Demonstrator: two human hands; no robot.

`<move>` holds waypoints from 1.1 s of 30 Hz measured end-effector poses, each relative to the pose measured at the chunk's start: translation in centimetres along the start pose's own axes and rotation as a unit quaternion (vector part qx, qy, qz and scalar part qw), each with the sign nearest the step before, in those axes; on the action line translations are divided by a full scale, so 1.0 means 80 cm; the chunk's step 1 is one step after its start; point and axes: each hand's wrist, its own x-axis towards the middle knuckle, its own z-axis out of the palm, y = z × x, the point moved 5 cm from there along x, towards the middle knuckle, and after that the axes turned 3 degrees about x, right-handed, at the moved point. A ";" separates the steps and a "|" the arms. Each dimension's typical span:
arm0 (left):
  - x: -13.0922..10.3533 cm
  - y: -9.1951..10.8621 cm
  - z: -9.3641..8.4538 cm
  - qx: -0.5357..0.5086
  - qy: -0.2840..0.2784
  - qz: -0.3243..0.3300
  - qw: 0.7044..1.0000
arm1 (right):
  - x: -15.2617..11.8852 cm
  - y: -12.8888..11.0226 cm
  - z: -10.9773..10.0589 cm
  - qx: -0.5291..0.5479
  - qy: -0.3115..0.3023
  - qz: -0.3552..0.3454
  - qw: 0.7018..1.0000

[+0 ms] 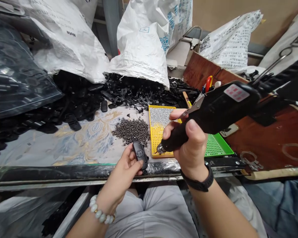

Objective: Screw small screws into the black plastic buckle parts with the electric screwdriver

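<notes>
My left hand (pixel 129 165) grips a small black plastic housing (pixel 140 152) with a round ribbed patch, near the table's front edge. In my right hand (pixel 195 148) is a black electric screwdriver (pixel 213 109), fingers wrapped round its body and its tip pointing down-left. That tip is over the lower part of a yellow perforated screw tray (pixel 152 132). Silvery screws (pixel 161 115) fill the tray's far end. Just behind the housing lies a heap of small dark metal parts (pixel 131 129).
Black plastic parts (pixel 72 96) pile along the back and left. White sacks (pixel 144 43) stand behind them. A green tray (pixel 218 145) is partly hidden by my right hand. Wooden boards (pixel 270 142) bound the right side, near orange-handled tools (pixel 208 83).
</notes>
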 end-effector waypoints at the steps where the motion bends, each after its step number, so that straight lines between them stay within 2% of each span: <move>1: -0.001 0.001 0.000 0.002 -0.001 0.001 1.000 | -0.005 -0.003 0.008 0.006 -0.021 0.014 1.000; 4: -0.001 0.002 0.001 0.002 0.004 0.011 1.000 | -0.017 -0.004 0.027 0.009 -0.079 0.054 0.995; 6: 0.000 0.001 0.001 0.001 0.003 0.020 1.000 | -0.021 -0.001 0.033 0.005 -0.096 0.071 0.993; 19: 0.005 -0.004 -0.001 0.021 0.002 0.030 0.999 | -0.028 0.014 0.039 -0.017 -0.104 0.107 0.989; 33: -0.005 0.002 0.000 -0.034 0.048 0.030 0.998 | -0.039 0.016 0.031 0.008 -0.102 0.043 0.994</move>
